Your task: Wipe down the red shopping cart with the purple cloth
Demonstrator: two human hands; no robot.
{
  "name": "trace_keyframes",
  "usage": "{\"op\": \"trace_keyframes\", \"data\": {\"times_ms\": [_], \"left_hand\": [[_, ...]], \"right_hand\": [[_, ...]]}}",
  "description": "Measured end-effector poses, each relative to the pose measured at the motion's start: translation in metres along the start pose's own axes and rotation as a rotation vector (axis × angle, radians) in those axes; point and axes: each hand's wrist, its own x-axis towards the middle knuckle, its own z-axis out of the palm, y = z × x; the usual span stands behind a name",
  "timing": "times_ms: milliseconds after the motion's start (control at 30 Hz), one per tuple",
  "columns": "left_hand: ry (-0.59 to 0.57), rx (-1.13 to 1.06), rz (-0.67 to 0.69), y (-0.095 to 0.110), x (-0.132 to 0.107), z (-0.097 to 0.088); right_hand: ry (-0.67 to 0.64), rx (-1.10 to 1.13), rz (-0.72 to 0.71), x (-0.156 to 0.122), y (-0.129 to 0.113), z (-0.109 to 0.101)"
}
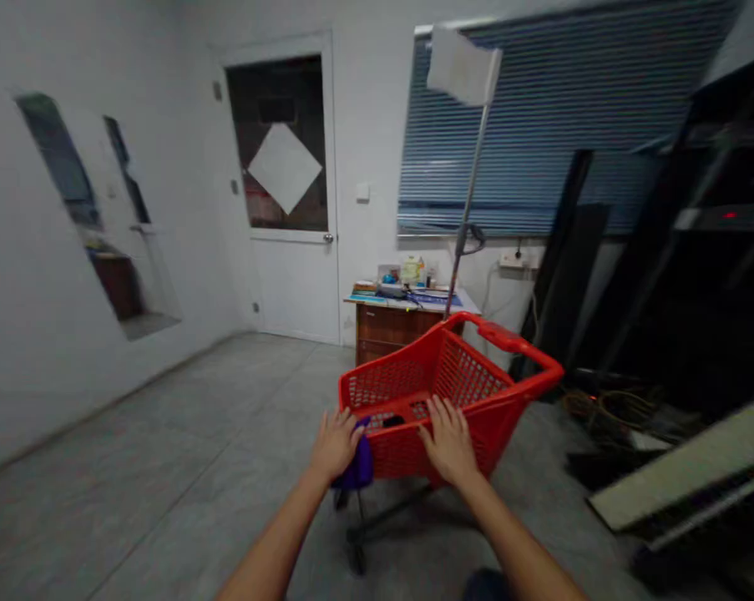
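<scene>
A red plastic shopping cart (407,451) stands in front of me, its push handle up at the far right. My left hand (336,445) is closed over the front corner of the basket, beside a purple cloth-like item (359,467) hanging there. Further along the near side, my right hand (448,436) grips the basket's top rim, with its fingers bent over the edge. Inside the basket lies a small dark object (392,421), too unclear to name. A tall pole with a white flag (461,67) rises behind the cart.
A wooden cabinet (382,324) with bottles and papers on top stands against the back wall, right of a white door (295,288). A mirror (117,225) is on the left wall. Cables (627,409) and a long pale board (683,459) lie on the right.
</scene>
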Motion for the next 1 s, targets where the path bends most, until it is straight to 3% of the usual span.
{"op": "trace_keyframes", "data": {"times_ms": [133,233,367,500,633,733,867,1000], "left_hand": [[0.125,-0.003,-0.092,0.023,-0.001,0.01],[0.246,0.023,-0.165,0.057,0.002,0.02],[0.223,0.033,-0.122,0.09,0.011,0.02],[0.143,0.003,-0.004,0.074,0.013,0.009],[0.057,0.019,-0.065,0.033,0.01,0.003],[0.041,0.03,-0.116,0.022,0.011,0.004],[0.102,0.054,-0.217,0.051,0.021,0.005],[0.119,0.008,-0.129,0.099,0.032,0.007]], "right_hand": [[-0.023,-0.004,-0.008,-0.002,0.027,0.0],[-0.011,-0.001,0.008,-0.006,0.026,0.004],[-0.004,0.006,0.006,-0.009,0.02,0.004],[-0.036,0.001,-0.074,-0.002,0.034,-0.006],[0.015,-0.054,0.017,0.009,0.05,-0.016],[0.021,-0.049,0.015,0.012,0.049,-0.016],[0.046,-0.048,0.036,0.009,0.037,-0.013],[0.048,-0.049,0.034,0.004,0.032,-0.015]]}}
